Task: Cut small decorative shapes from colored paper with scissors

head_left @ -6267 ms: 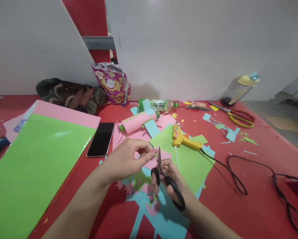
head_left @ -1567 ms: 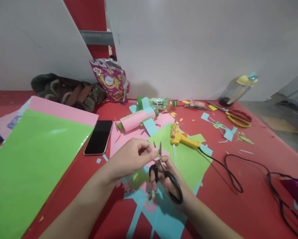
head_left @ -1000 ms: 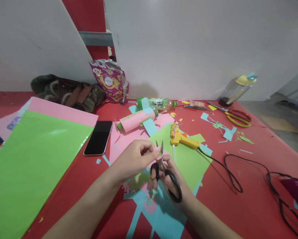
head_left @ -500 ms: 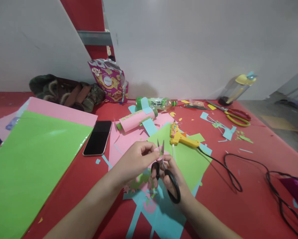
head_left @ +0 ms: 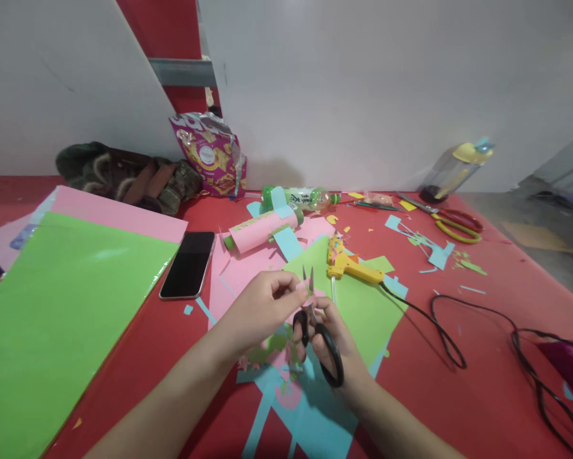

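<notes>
My left hand (head_left: 273,298) pinches a small piece of pink paper (head_left: 307,298) between thumb and fingers. The black-handled scissors (head_left: 333,357) are in my right hand (head_left: 336,338), with thumb and fingers through the loops. Their blades point away from me, slightly parted, at the pink paper. Below both hands lie small pink and green cut-outs (head_left: 279,347) on light blue paper (head_left: 322,408). Just beyond the hands a yellow glue gun (head_left: 355,268) rests on a green sheet (head_left: 367,312). A pink paper-wrapped roll (head_left: 262,231) lies further back.
A phone (head_left: 188,264) and large green sheets (head_left: 76,306) lie on the left. Along the wall are a snack bag (head_left: 212,156), a green bottle (head_left: 300,199) and a camouflage bag (head_left: 128,178). Larger scissors (head_left: 451,223), blue scraps (head_left: 424,242) and a black cord (head_left: 487,299) are on the right.
The scissors' blades have closed a little, and their handles have drawn slightly together in my right hand. My left hand stays in place with the pink paper.
</notes>
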### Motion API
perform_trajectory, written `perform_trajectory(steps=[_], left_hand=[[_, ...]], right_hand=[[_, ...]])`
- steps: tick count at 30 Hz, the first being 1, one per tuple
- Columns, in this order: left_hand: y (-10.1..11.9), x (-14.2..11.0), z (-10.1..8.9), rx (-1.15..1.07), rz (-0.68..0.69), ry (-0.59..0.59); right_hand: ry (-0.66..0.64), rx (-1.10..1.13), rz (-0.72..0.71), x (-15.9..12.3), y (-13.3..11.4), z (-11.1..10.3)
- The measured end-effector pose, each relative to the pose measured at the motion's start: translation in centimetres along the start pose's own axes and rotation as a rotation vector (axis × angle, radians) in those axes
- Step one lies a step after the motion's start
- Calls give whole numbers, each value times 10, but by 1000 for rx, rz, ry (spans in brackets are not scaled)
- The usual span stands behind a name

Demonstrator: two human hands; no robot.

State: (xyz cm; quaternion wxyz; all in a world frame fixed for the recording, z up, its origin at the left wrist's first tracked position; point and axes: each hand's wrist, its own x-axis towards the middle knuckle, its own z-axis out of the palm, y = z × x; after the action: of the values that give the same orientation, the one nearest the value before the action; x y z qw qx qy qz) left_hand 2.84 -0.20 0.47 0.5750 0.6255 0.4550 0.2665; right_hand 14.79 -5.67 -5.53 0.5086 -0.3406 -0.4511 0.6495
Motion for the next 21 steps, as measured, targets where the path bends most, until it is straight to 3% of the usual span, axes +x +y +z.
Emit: perform_trajectory(steps=[21], left_hand=[[-2, 1, 1, 3, -5, 19]], right_hand=[[38, 36, 13, 0, 0, 1]])
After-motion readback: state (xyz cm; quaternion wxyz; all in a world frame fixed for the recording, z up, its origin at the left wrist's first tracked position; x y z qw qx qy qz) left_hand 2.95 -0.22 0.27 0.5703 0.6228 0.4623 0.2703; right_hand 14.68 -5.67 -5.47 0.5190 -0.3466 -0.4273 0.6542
